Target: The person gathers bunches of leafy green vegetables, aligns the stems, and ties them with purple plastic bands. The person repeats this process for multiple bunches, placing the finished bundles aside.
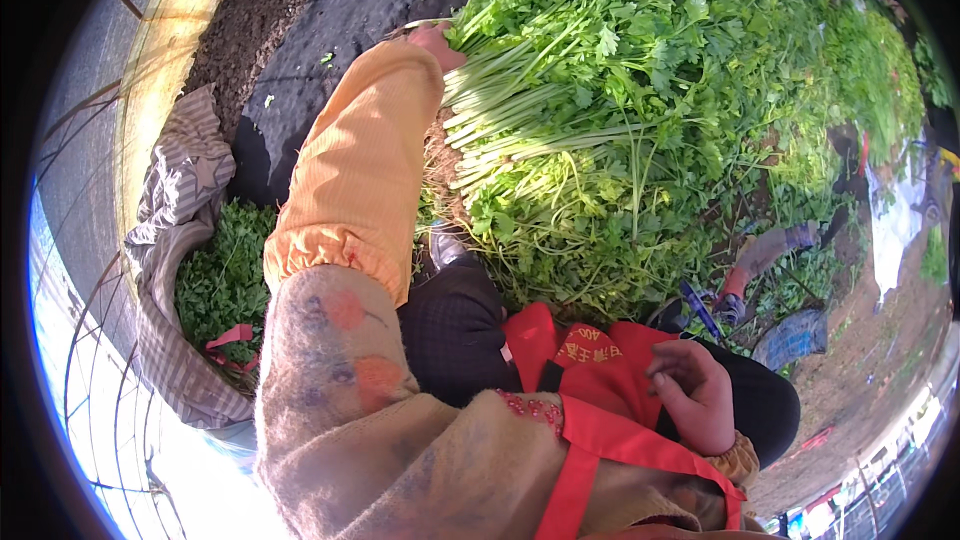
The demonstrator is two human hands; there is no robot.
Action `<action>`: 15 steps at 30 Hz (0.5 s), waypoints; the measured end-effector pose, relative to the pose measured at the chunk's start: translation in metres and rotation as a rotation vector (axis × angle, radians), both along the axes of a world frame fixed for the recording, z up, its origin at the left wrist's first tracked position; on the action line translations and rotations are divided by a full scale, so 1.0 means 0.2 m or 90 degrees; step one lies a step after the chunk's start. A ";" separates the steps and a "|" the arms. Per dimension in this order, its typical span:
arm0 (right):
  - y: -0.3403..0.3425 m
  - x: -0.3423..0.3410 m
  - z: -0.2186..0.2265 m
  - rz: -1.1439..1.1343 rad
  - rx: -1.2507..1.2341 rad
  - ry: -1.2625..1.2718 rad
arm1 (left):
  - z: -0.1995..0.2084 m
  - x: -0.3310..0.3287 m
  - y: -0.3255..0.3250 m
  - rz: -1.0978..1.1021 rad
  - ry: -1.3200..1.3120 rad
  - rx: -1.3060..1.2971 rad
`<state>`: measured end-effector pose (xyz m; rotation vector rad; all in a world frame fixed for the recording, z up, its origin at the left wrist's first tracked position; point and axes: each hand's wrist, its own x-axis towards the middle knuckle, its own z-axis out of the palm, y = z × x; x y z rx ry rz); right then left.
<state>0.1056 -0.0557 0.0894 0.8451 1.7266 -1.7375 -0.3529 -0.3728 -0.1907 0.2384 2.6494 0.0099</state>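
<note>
A big heap of leafy green celery (560, 120) lies in front of me, its pale stalk ends pointing left. My left hand (437, 45) reaches out to the far-left edge of the heap. Its fingers are partly hidden and look closed round celery stalks there, with one pale stalk sticking out beside it. My right hand (697, 395) rests low over my lap, beside the red apron (625, 360). Its fingers are loosely bent and a little apart, with nothing in them.
On my left stands a striped cloth sack (180, 320) with green leaves (225, 270) in it. Black ground sheeting (300, 60) and dark soil (250, 15) lie beyond. To the right are a blue-handled tool (700, 310), scattered leaves and a white plastic sheet (893, 225).
</note>
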 end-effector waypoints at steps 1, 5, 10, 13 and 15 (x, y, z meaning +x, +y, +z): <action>0.00 0.00 0.00 -0.002 -0.006 0.002 | 0.01 0.01 -0.01 0.042 -0.061 0.036; -0.01 0.00 0.02 -0.002 -0.002 -0.001 | 0.06 0.01 -0.01 0.076 -0.144 0.043; -0.03 0.02 0.04 -0.015 -0.006 -0.006 | 0.05 0.07 -0.07 0.013 -0.217 0.205; -0.03 0.03 0.05 0.004 -0.009 0.001 | -0.06 0.11 -0.14 0.092 -0.184 0.202; -0.04 0.04 0.05 -0.005 -0.008 0.001 | 0.03 0.13 -0.07 0.102 -0.169 0.209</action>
